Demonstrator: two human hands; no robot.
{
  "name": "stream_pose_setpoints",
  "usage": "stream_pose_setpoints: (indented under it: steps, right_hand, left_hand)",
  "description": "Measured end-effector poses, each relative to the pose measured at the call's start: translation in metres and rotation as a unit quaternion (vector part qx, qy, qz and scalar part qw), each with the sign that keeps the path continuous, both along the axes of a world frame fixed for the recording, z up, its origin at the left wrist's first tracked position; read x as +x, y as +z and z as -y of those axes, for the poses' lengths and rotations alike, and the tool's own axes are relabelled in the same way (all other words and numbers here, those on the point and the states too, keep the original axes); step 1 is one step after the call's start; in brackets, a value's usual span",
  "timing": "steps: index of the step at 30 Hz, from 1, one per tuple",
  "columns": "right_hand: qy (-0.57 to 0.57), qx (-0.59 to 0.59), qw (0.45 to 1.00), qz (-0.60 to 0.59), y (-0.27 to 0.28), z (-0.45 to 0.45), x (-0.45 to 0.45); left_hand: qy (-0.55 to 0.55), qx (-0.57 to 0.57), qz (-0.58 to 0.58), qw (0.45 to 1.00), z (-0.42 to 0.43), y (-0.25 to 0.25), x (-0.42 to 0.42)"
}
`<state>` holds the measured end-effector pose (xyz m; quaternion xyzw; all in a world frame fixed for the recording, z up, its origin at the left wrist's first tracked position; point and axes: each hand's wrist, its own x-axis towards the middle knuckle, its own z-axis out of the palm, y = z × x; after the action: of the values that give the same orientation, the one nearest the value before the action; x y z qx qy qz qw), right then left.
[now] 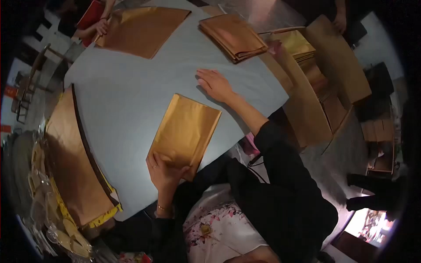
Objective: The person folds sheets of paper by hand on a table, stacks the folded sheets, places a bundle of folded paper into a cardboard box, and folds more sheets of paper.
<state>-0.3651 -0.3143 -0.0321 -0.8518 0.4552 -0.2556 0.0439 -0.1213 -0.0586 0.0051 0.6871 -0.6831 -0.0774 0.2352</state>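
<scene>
A folded golden sheet (186, 125), paper or foil by its look, lies tilted on the grey-covered table (131, 87), its near end at the table's edge. My left hand (164, 172) grips that near end, thumb to the right and fingers on the left; some of the fingers are partly hidden. Beyond the sheet, to the right, my right hand (215, 84) rests on the tabletop with the fingers stretched out and holds nothing. Past this hand sits a stack of similar folded sheets (233, 36) at the far right of the table.
Across the table, another person's hand (101, 27) touches a large unfolded golden-brown sheet (142, 30). Along the left edge lies a big brown sheet pile (72, 158) with yellow edging. To the right stands an open cardboard box (302, 105) containing folded golden packets (298, 46).
</scene>
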Motion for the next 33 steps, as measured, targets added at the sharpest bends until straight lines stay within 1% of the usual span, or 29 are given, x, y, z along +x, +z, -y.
stream_pose_setpoints:
  steps: [1,2,4,5,7,8,9,10,11,13,14,16,17,18,20,21,22,23,24,26,27,29,30,32,33]
  right_hand:
    - [-0.031,0.013,0.998,0.059,0.013,0.015,-0.023]
    - [-0.059,0.023,0.991,0.117,0.028,0.031,-0.046]
    - [-0.152,-0.097,0.972,0.147,0.066,0.064,-0.087]
    - [-0.165,-0.106,0.969,0.15,0.068,0.089,-0.107]
    - [-0.301,-0.162,0.939,0.041,0.058,0.135,-0.155]
    - [-0.321,-0.167,0.931,0.041,0.056,0.148,-0.171]
    - [-0.352,-0.02,0.935,0.045,0.056,0.161,-0.18]
    - [-0.373,0.127,0.917,0.054,0.058,0.171,-0.187]
    - [-0.386,0.124,0.912,0.057,0.059,0.176,-0.193]
    - [-0.253,0.29,0.921,0.067,0.058,0.185,-0.2]
    - [-0.253,0.29,0.92,0.07,0.06,0.19,-0.202]
    - [-0.256,0.342,0.903,-0.031,0.055,0.21,-0.196]
    - [-0.252,0.392,0.884,-0.039,0.057,0.217,-0.199]
    - [-0.237,0.392,0.888,-0.041,0.06,0.219,-0.201]
    - [-0.206,0.466,0.859,0.052,0.063,0.223,-0.204]
    - [-0.197,0.467,0.861,0.049,0.063,0.231,-0.196]
    - [-0.256,0.413,0.873,-0.033,0.062,0.235,-0.19]
    - [-0.314,0.352,0.874,-0.113,0.061,0.238,-0.186]
    - [-0.311,0.354,0.875,-0.114,0.057,0.245,-0.185]
    - [-0.224,0.36,0.899,-0.109,0.047,0.258,-0.187]
    - [-0.226,0.364,0.897,-0.106,0.052,0.252,-0.187]
    - [-0.213,0.461,0.859,-0.061,0.087,0.233,-0.179]
    - [-0.216,0.461,0.858,-0.058,0.075,0.242,-0.179]
    - [-0.222,0.527,0.818,-0.056,0.035,0.271,-0.183]
    - [-0.227,0.527,0.817,-0.051,0.028,0.273,-0.183]
  left_hand:
    - [0.025,0.061,0.051,0.997,0.002,0.004,0.0]
    - [0.01,0.047,0.053,0.997,0.002,0.006,0.0]
    - [0.025,0.061,0.057,0.996,-0.001,0.004,0.002]
    - [0.012,0.052,0.061,0.997,-0.001,0.002,0.003]
    - [0.011,0.059,0.095,0.994,-0.002,-0.005,0.009]
    - [-0.01,0.053,0.098,0.994,-0.002,-0.006,0.012]
    - [-0.004,0.066,0.118,0.991,-0.004,-0.006,0.013]
    - [0.004,0.079,0.137,0.987,-0.005,-0.005,0.016]
    - [-0.01,0.075,0.138,0.988,-0.009,-0.007,0.018]
    - [0.028,0.13,0.2,0.971,-0.01,-0.003,0.014]
    - [0.048,0.176,0.181,0.966,-0.007,0.005,0.011]
    - [0.057,0.206,0.173,0.961,-0.006,0.007,0.013]
    - [0.063,0.23,0.158,0.958,-0.007,0.007,0.013]
    - [0.078,0.232,0.159,0.957,-0.008,0.01,0.011]
    - [0.059,0.227,0.152,0.96,-0.005,0.019,0.007]
    - [0.069,0.228,0.152,0.959,-0.005,0.017,0.008]
    - [0.06,0.207,0.137,0.967,-0.007,0.013,0.011]
    - [0.049,0.185,0.121,0.974,-0.008,0.01,0.012]
    - [0.052,0.187,0.121,0.974,-0.008,0.01,0.012]
    - [0.043,0.182,0.137,0.973,-0.008,0.013,0.01]
    - [0.039,0.185,0.14,0.972,-0.007,0.016,0.007]
    - [0.054,0.201,0.151,0.966,-0.003,0.022,0.0]
    - [0.051,0.2,0.153,0.966,-0.005,0.018,0.003]
    - [0.027,0.159,0.149,0.976,-0.011,0.006,0.012]
    - [0.02,0.157,0.15,0.976,-0.011,0.005,0.012]
